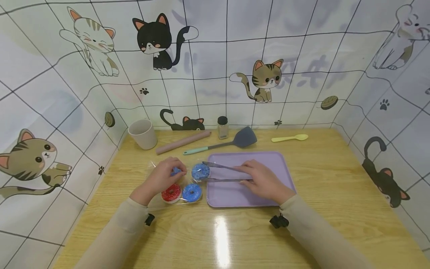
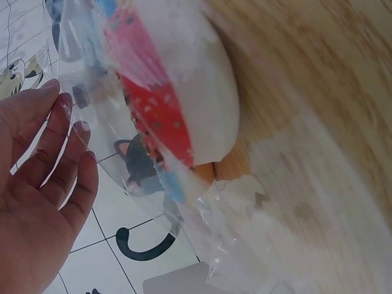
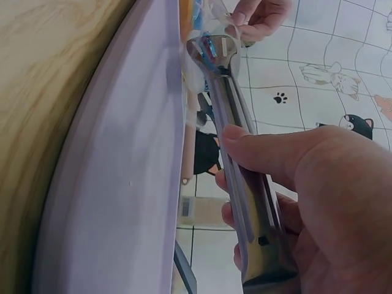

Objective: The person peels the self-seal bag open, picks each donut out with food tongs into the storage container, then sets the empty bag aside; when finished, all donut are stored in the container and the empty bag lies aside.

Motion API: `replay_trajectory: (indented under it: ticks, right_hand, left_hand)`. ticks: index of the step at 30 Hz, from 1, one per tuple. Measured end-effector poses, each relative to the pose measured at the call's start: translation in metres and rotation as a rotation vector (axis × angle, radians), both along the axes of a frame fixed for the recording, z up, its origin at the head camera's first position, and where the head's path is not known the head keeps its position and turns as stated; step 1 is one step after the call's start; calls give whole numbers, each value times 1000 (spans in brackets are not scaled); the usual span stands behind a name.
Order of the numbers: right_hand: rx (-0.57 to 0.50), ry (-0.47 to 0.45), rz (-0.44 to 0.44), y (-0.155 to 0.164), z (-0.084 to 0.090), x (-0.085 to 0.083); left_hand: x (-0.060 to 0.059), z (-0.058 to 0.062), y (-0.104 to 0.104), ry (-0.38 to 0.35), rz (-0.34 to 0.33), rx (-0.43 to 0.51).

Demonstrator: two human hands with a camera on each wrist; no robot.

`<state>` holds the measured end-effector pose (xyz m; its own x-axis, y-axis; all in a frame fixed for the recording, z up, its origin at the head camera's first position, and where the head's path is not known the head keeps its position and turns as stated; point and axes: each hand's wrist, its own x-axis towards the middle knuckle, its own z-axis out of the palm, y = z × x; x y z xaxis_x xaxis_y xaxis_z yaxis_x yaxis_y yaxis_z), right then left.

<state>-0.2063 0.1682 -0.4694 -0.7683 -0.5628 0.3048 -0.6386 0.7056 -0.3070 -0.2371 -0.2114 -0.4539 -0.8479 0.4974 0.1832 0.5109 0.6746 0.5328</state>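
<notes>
My left hand (image 1: 162,175) pinches the edge of a clear plastic wrapper (image 2: 101,131) between thumb and fingertips. Inside or on this wrapper lie toy-like doughnuts: a red one (image 1: 167,195), a blue one (image 1: 187,191) at the front, another blue one (image 1: 201,170) at the back right, and a blue one (image 1: 175,171) partly hidden by the left hand. My right hand (image 1: 263,180) grips metal tongs (image 3: 229,101) over the lilac tray (image 1: 231,198). Their spread tips stand either side of the back-right blue doughnut; whether they touch it, I cannot tell.
Behind are a beige cup (image 1: 143,136), a brownish-pink rolling pin (image 1: 183,142), a black-lidded jar (image 1: 223,129), a spatula (image 1: 244,138) with a mint handle and a yellow spoon (image 1: 289,138). A cat-print sheet (image 1: 208,67) encloses the table's back and sides.
</notes>
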Motion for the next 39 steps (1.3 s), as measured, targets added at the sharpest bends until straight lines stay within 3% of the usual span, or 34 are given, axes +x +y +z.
replay_trajectory:
  ticks: [14, 29, 39]
  right_hand:
    - [-52, 89, -48, 62, 3, 14]
    - [-73, 63, -174, 126, 2, 20]
    - [-24, 4, -237, 156, -3, 34]
  left_hand:
    - [3, 3, 1, -2, 19, -6]
    - [3, -1, 3, 5, 3, 9]
    - [2, -4, 0, 9, 8, 26]
